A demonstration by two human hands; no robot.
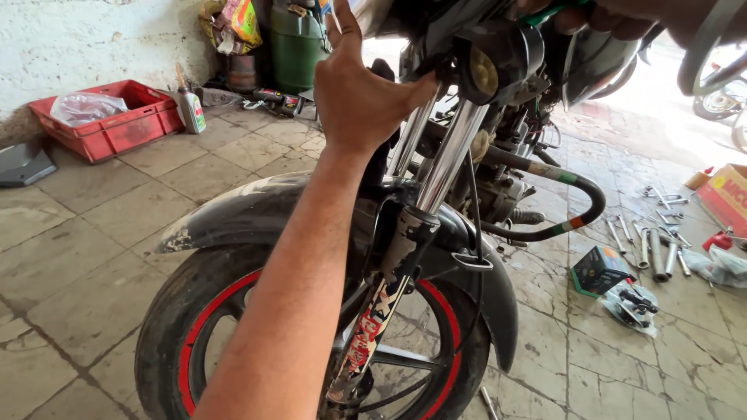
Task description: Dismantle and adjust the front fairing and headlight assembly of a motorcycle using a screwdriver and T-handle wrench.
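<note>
We see a motorcycle's front end from above, its chrome fork tubes [451,152] rising from a black mudguard [233,218] over a tyre with a red-striped rim [191,334]. Our left hand [362,97] reaches up and grips the fork top just under the headlamp area, thumb hooked round the tube, fingers partly hidden. Our right hand [615,15] is only a sliver at the top edge, seemingly resting on the handlebar; we cannot tell whether it is clenched. Well apart on the tiled floor lie scattered spanners [657,237] at right, a small dark box [599,270], and at left a red crate [109,120] beside a bottle [191,107].
</note>
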